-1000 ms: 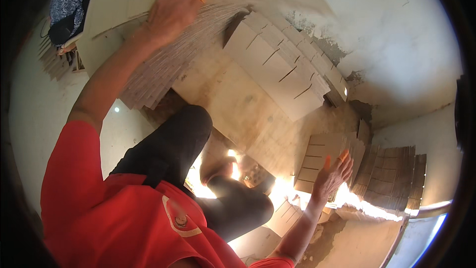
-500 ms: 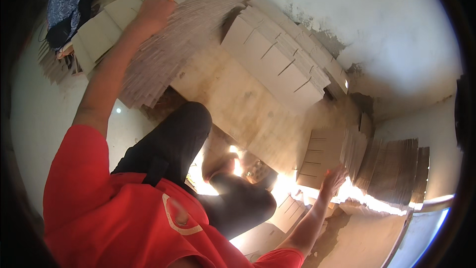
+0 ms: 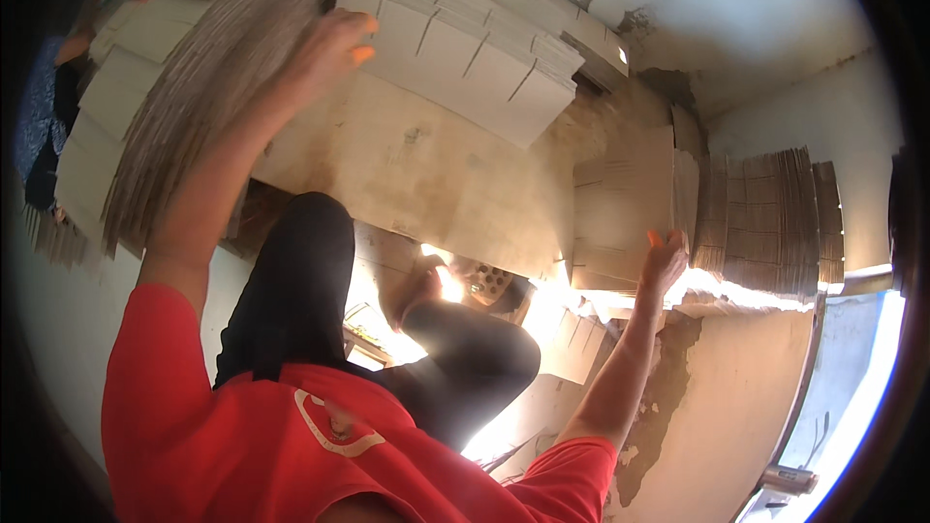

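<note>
My left hand (image 3: 334, 48), with orange-covered fingertips, is slightly blurred in front of a stack of slotted cardboard sheets (image 3: 455, 48). Its thumb and finger are apart, and nothing shows between them. Over on the right, my right hand (image 3: 665, 263) is closed at the near edge of a cardboard sheet (image 3: 625, 199), its orange-tipped thumb against the near face. The other fingers are partly hidden, and how many sheets they grip cannot be told. This sheet stands in front of more upright cardboard.
A long fanned row of cardboard (image 3: 208, 58) curves along the left. Upright cardboard bundles (image 3: 770, 223) stand at the right by the wall. A brown board surface (image 3: 426, 165) lies in front of my knees. Another person's patterned clothing (image 3: 41, 116) shows at the far left.
The view has turned rightward. My left hand has moved from the fanned row to the slotted stack, and its fingers have spread. My right hand has closed on the cardboard edge.
</note>
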`<state>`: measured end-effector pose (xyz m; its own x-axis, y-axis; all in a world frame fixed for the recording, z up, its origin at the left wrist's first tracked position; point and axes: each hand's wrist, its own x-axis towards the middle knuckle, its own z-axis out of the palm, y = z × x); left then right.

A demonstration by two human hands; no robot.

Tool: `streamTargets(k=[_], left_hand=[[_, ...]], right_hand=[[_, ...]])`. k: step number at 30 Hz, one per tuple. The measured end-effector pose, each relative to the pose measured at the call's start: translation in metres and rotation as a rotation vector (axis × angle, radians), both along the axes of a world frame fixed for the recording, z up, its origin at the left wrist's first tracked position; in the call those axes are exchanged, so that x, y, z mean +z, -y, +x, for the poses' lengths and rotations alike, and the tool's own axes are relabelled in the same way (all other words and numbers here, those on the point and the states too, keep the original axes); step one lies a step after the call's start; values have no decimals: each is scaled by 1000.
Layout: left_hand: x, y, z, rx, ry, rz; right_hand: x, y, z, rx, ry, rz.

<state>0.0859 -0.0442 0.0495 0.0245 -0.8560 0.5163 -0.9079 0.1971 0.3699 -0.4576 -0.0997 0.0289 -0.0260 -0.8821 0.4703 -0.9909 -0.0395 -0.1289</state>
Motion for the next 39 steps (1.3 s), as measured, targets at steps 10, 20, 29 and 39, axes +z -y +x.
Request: streamTargets(k=[10, 20, 29, 39], left_hand=[[-67, 163, -106, -165, 353, -30], [-66, 187, -93, -318, 363, -41], [-72, 123, -125, -573, 327, -189], [-61, 84, -159, -660, 317, -184]], right_hand=[[32, -20, 68, -1, 595, -362], [54, -26, 173, -15, 838, -497], [43, -34, 183, 116, 765, -266], [18, -35, 187, 233, 436, -288]])
